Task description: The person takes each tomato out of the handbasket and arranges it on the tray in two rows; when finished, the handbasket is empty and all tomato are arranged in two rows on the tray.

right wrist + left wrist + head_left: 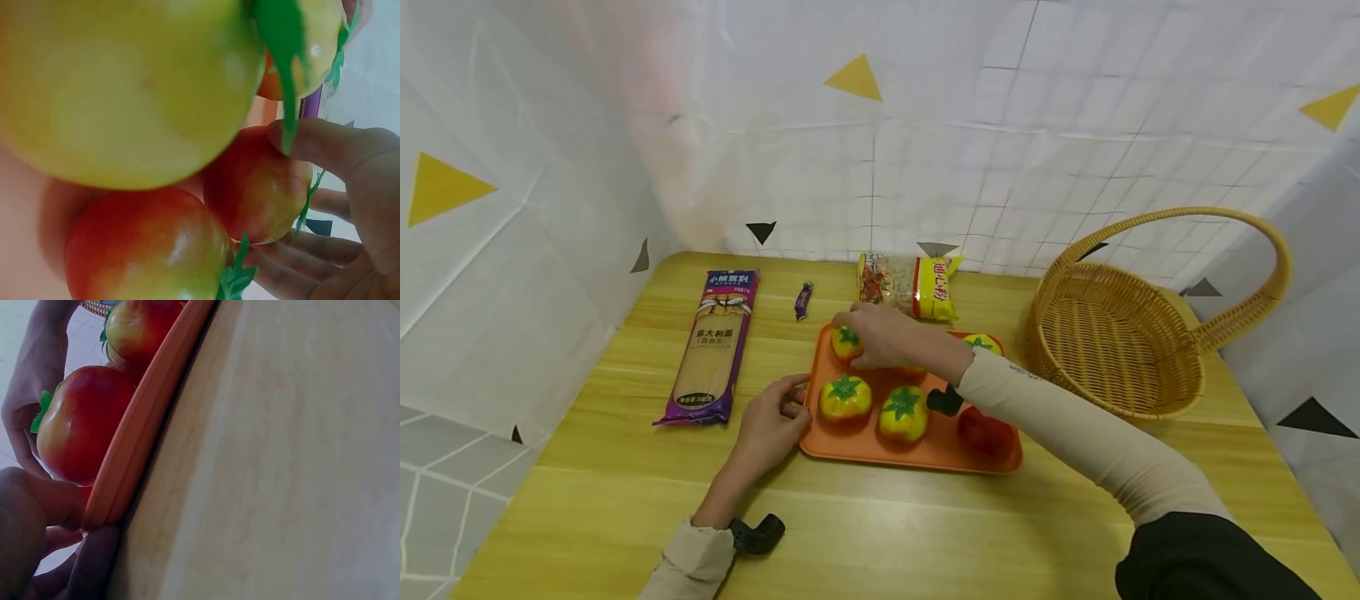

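Note:
An orange tray [857,450] holds several toy tomatoes, yellow and red with green leafy tops. Its left rim is pinched by my left hand [772,423]; in the left wrist view the thumb and fingers [94,562] meet at the tray's edge. Reaching across, my right hand [891,337] grips the tomato [847,342] in the back left corner. The right wrist view shows thumb and fingers on both sides of this tomato [265,187]. Two more tomatoes [846,397] [903,414] sit along the front. A dark red rounded thing [985,433] lies front right, partly under my forearm.
Left of the tray lies a pasta packet [711,350], with a small purple-wrapped candy [803,301] behind. A yellow-ended bag of macaroni [906,286] lies at the back by the wall sheet. A wicker basket [1108,350] with a tall handle stands at right.

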Demonstrator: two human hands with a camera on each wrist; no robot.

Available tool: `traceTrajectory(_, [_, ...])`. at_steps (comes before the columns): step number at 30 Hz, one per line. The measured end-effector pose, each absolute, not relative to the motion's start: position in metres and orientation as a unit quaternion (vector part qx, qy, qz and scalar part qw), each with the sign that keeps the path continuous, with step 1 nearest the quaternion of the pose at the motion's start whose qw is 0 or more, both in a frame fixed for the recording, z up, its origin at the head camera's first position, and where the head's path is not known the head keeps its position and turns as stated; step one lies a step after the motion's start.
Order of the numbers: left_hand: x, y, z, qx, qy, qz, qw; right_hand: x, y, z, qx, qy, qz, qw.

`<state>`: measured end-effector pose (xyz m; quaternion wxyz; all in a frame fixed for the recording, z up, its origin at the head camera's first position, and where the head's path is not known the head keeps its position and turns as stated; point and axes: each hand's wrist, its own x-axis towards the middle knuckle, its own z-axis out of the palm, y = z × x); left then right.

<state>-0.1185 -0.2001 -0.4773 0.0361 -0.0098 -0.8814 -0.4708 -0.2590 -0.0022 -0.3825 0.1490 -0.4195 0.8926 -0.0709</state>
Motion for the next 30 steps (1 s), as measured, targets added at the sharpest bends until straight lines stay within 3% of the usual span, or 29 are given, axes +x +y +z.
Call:
traceTrajectory(18, [-0.124,-0.206,-0.481,-0.004,-0.885,-0.465,0.034,-0.247,0.055,-0.355,-0.401,0.903,-0.154,0.028])
traceTrajectory(25, [-0.126,-0.214,-0.482,-0.008,-0.881,-0.474,0.009,-0.230,0.084,-0.349,-0.403,0.898,-0.174,-0.021])
traceTrajectory(30, [-0.126,-0.217,-0.476,-0.012,-0.879,-0.476,-0.015,-0.214,0.103,-0.345,-0.380,0.908,-0.173,-0.027])
